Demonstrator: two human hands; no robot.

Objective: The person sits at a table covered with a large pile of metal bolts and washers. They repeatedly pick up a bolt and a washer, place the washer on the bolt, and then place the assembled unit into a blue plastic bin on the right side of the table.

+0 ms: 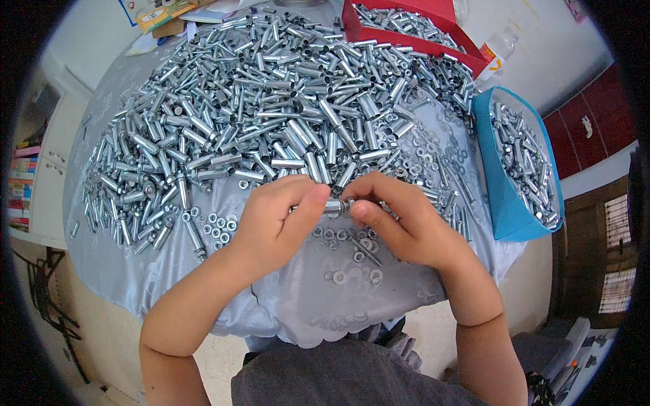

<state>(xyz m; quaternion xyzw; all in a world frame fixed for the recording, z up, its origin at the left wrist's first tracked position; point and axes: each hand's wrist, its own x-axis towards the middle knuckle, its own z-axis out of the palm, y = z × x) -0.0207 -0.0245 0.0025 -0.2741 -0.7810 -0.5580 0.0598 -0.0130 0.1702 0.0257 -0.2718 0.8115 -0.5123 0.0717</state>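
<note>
"At the near middle of the surface (291,304), just above its patterned pale cloth, two bare hands meet."

"What are they holding?"

"One shiny metal sleeve (332,208), lying roughly level between them. The left hand (277,213) grips its left end, thumb along the near side. The right hand (409,220) pinches its right end between thumb and forefinger, at a small ringed part; whether that is a nut or a washer, I cannot tell."

"So both sets of fingers are closed on it?"

"Yes, both are grasping the same piece. The other right fingers curl behind it, partly hidden."

"What lies around them?"

"Just to the near side are scattered washers (338,277) and a slim bolt (366,250). Left of the left hand sits a loose cluster of nuts (217,227), with a long assembled anchor (193,235) beside it, slanting toward the near edge."

"And farther off?"

"A broad heap of silvery hardware (271,95) spreads across the far side. Far right stands a red tray (433,8) holding more pieces, with a clear bottle (499,49) near it. On the right is a blue bin (504,210), filled with bolts."
</note>
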